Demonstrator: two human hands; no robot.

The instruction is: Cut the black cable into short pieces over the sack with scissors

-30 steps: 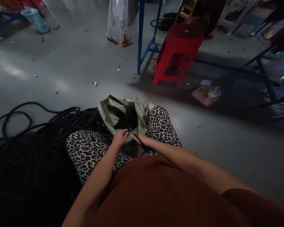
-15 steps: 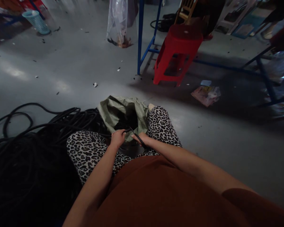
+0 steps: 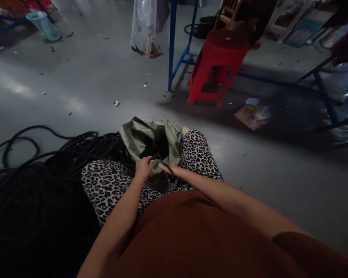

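I sit on the floor with leopard-print trousers over my knees. Between them stands an open green woven sack with dark contents. My left hand is closed around a thin black cable just in front of the sack's mouth. My right hand is closed on a black tool with long handles, probably cutters or scissors, whose tip meets the cable. The two hands are almost touching.
A big heap of black cable lies at my left. Ahead stand a red plastic stool, blue table legs, a hanging clear plastic bag and a light blue basket. Litter dots the grey floor.
Both hands have drawn slightly closer together, and the black tool has tipped a little toward the cable. Everything else is unchanged.
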